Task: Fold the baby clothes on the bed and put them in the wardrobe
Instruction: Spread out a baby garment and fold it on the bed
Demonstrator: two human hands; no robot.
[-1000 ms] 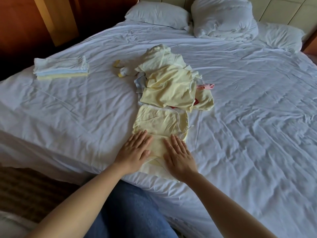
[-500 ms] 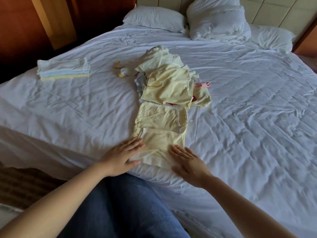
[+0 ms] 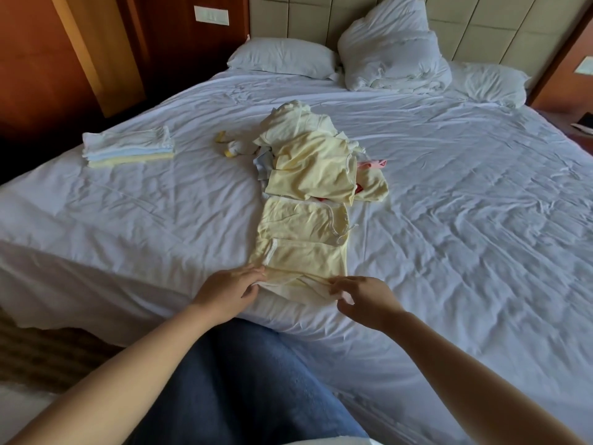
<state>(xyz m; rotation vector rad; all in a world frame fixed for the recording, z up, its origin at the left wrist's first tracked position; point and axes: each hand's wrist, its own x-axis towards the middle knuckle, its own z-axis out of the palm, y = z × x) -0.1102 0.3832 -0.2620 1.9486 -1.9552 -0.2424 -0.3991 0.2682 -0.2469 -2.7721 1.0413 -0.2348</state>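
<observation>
As both arms reach forward | left hand (image 3: 229,289) fingers pinch yellow garment (image 3: 301,252) hem | right hand (image 3: 365,300) seemingly likewise

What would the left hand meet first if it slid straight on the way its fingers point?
The left hand pinches the near-left corner of the yellow garment, fingers pointing up and right. Going on, it would most likely push into that garment's own cloth first, though depth is hard to judge.

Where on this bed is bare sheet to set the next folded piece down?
Bare sheet: the stretch right of the loose pile, and the strip between the folded stack and the yellow garment. Crowded: the middle, where the pile meets the garment and the left hand and right hand grip its near hem.
</observation>
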